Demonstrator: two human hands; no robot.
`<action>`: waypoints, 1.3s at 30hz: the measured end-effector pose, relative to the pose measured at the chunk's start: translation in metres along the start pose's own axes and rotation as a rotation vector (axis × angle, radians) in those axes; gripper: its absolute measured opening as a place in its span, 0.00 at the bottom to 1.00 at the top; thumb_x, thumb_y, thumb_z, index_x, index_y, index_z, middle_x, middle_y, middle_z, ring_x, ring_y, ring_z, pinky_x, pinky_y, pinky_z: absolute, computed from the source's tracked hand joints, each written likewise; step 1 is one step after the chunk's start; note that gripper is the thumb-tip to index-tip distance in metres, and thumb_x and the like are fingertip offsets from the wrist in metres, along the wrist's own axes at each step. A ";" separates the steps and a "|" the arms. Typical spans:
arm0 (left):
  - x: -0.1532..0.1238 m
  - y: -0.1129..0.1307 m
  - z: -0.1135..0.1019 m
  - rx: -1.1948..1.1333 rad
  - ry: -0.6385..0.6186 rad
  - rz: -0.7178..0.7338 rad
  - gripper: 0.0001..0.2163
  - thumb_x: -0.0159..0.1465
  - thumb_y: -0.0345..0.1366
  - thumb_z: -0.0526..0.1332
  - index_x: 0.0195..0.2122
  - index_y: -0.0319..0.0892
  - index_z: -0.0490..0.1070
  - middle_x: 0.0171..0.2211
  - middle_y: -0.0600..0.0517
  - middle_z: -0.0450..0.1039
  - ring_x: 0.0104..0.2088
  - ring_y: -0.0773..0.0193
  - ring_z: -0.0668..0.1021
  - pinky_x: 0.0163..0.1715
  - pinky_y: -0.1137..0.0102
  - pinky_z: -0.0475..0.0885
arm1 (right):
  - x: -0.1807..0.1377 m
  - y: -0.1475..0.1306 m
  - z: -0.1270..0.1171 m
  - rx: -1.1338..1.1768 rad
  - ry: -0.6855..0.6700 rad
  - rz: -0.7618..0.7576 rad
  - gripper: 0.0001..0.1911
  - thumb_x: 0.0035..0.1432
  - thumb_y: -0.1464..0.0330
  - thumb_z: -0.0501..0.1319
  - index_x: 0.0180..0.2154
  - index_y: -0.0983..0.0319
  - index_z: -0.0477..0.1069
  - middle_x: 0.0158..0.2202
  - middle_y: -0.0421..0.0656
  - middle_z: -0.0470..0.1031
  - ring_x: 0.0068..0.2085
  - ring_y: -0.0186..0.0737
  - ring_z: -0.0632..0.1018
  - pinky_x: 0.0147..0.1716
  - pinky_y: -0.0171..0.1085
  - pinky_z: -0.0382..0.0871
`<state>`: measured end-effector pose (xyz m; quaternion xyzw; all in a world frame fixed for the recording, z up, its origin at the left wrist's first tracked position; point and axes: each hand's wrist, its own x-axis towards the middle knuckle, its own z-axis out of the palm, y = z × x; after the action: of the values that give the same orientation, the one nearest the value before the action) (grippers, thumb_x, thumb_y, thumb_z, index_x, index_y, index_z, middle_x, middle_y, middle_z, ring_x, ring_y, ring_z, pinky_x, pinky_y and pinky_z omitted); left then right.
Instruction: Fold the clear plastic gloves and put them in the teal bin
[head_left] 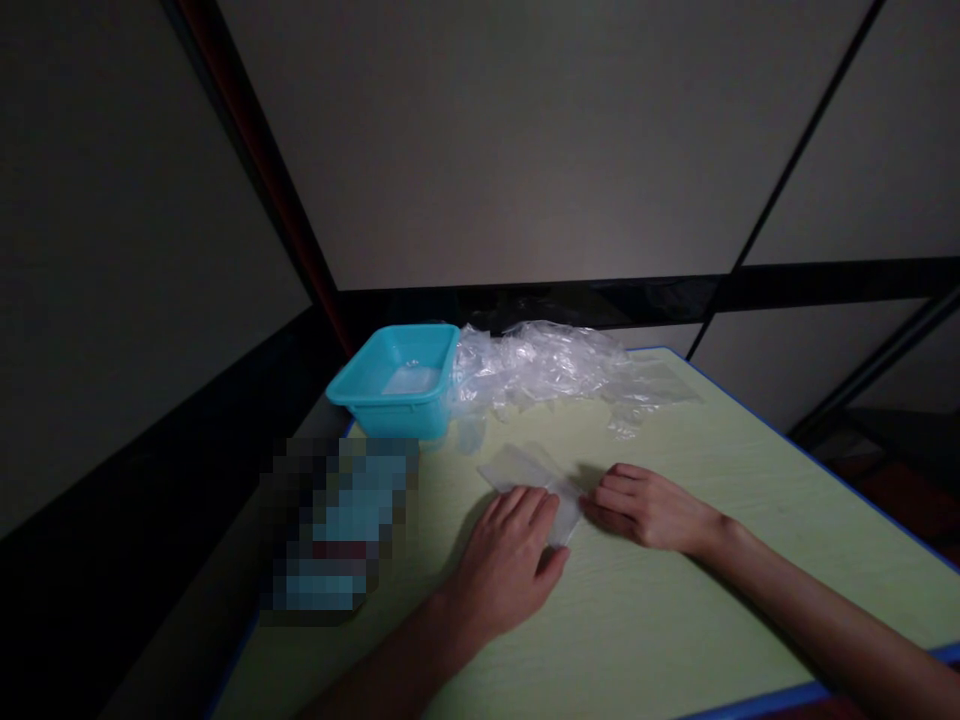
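Left hand [510,555] flat, fingers together, pressing on a thin clear plastic sheet [525,472] lying on the pale green table with blue edging [675,620]. Right hand [646,508] at the sheet's right end, fingers curled, possibly pinching its edge. Behind: turquoise plastic tub [397,385], heap of crumpled clear plastic [547,365].

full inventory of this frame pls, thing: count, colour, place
tub: 1, turquoise, far left of table, something clear inside
pile of plastic bags: 1 heap, clear, far edge right of tub
flat plastic bag: 1, clear, table centre under both hands
table: 1, pale green top, blue rim
blurred patch: 1, left table edge, cannot tell
left hand: flat, pressing the bag
right hand: fingertips on the bag's right end
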<state>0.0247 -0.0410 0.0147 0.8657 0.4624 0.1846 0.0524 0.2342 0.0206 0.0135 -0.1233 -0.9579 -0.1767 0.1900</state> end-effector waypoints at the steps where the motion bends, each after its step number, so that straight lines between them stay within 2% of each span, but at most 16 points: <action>1: 0.000 0.000 0.000 -0.002 0.000 0.002 0.14 0.58 0.34 0.58 0.46 0.40 0.63 0.45 0.48 0.69 0.45 0.55 0.69 0.45 0.60 0.66 | 0.000 0.000 0.000 0.007 -0.015 0.012 0.14 0.63 0.74 0.50 0.27 0.63 0.69 0.23 0.40 0.69 0.26 0.34 0.68 0.27 0.36 0.61; 4: 0.000 0.001 0.000 -0.008 0.005 0.008 0.14 0.58 0.34 0.58 0.46 0.41 0.63 0.45 0.48 0.69 0.46 0.56 0.69 0.46 0.60 0.65 | -0.002 0.001 0.001 0.031 -0.036 0.035 0.12 0.63 0.73 0.49 0.31 0.65 0.70 0.31 0.44 0.74 0.30 0.36 0.72 0.30 0.37 0.66; 7: -0.001 0.001 0.000 -0.013 0.006 0.004 0.12 0.57 0.33 0.58 0.44 0.41 0.64 0.45 0.47 0.68 0.46 0.56 0.69 0.47 0.60 0.65 | -0.003 0.000 0.001 0.061 -0.041 0.023 0.11 0.62 0.74 0.49 0.37 0.67 0.70 0.44 0.50 0.73 0.40 0.39 0.74 0.38 0.40 0.70; 9: -0.001 0.001 0.000 -0.016 0.008 -0.003 0.12 0.56 0.33 0.58 0.42 0.41 0.65 0.45 0.47 0.68 0.46 0.55 0.69 0.47 0.61 0.65 | -0.003 -0.002 0.001 0.083 -0.039 0.019 0.12 0.62 0.75 0.48 0.39 0.68 0.69 0.46 0.51 0.72 0.46 0.41 0.73 0.43 0.41 0.71; 12: -0.002 -0.002 -0.001 -0.026 0.012 -0.009 0.13 0.55 0.35 0.58 0.42 0.41 0.66 0.45 0.47 0.68 0.46 0.55 0.69 0.47 0.60 0.65 | -0.002 -0.005 -0.001 0.126 -0.042 0.031 0.11 0.60 0.77 0.48 0.37 0.68 0.69 0.45 0.52 0.73 0.49 0.42 0.72 0.46 0.42 0.70; 16: -0.005 -0.006 -0.004 -0.045 0.028 -0.004 0.17 0.53 0.39 0.60 0.43 0.41 0.66 0.46 0.47 0.68 0.47 0.54 0.68 0.48 0.59 0.64 | -0.002 -0.008 -0.003 0.202 -0.047 0.050 0.10 0.58 0.77 0.49 0.36 0.67 0.67 0.45 0.55 0.73 0.49 0.42 0.73 0.45 0.43 0.71; 20: -0.006 -0.008 -0.003 -0.057 0.057 -0.002 0.18 0.51 0.41 0.62 0.43 0.41 0.67 0.45 0.47 0.69 0.46 0.54 0.69 0.48 0.59 0.65 | -0.005 -0.010 -0.001 0.246 -0.031 0.081 0.10 0.58 0.77 0.48 0.41 0.66 0.64 0.43 0.54 0.74 0.46 0.41 0.74 0.43 0.43 0.72; 24: -0.003 -0.009 -0.003 -0.035 0.071 0.006 0.10 0.55 0.30 0.59 0.39 0.41 0.69 0.43 0.49 0.72 0.45 0.57 0.71 0.47 0.62 0.67 | -0.006 -0.011 0.001 0.315 0.005 0.125 0.09 0.58 0.77 0.48 0.39 0.66 0.62 0.37 0.51 0.75 0.42 0.40 0.75 0.39 0.41 0.72; 27: 0.000 -0.010 -0.005 -0.028 0.047 0.006 0.11 0.55 0.22 0.56 0.36 0.41 0.71 0.42 0.50 0.74 0.42 0.59 0.72 0.45 0.64 0.68 | -0.003 -0.012 -0.001 0.394 -0.006 0.171 0.06 0.60 0.73 0.48 0.38 0.64 0.62 0.34 0.49 0.74 0.39 0.39 0.75 0.36 0.41 0.71; 30: 0.002 -0.009 -0.007 -0.048 0.039 -0.009 0.12 0.55 0.20 0.56 0.35 0.41 0.72 0.41 0.51 0.74 0.41 0.60 0.73 0.44 0.65 0.69 | -0.001 -0.012 -0.004 0.457 -0.043 0.210 0.10 0.60 0.66 0.53 0.41 0.64 0.63 0.35 0.49 0.74 0.40 0.41 0.74 0.38 0.41 0.70; 33: 0.002 -0.009 -0.008 -0.074 0.031 -0.017 0.12 0.55 0.20 0.56 0.36 0.41 0.72 0.41 0.51 0.75 0.40 0.59 0.73 0.43 0.64 0.69 | 0.000 -0.012 -0.003 0.498 -0.027 0.254 0.12 0.60 0.66 0.54 0.44 0.64 0.63 0.38 0.49 0.74 0.42 0.41 0.74 0.40 0.41 0.69; 36: 0.002 -0.010 -0.008 -0.114 0.042 -0.031 0.11 0.56 0.21 0.55 0.35 0.40 0.73 0.40 0.50 0.75 0.40 0.59 0.73 0.42 0.64 0.69 | 0.000 -0.012 0.000 0.614 -0.009 0.366 0.09 0.61 0.67 0.53 0.43 0.63 0.65 0.39 0.47 0.74 0.39 0.38 0.75 0.38 0.38 0.69; 39: 0.002 -0.013 -0.004 -0.190 0.081 -0.083 0.10 0.58 0.24 0.55 0.36 0.42 0.72 0.38 0.50 0.75 0.39 0.59 0.74 0.41 0.65 0.68 | 0.003 -0.009 0.006 0.770 -0.029 0.566 0.08 0.59 0.66 0.54 0.39 0.62 0.64 0.33 0.44 0.74 0.29 0.35 0.74 0.27 0.33 0.66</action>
<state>0.0142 -0.0327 0.0154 0.8288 0.4800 0.2600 0.1229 0.2271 0.0157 0.0071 -0.3024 -0.8851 0.2513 0.2491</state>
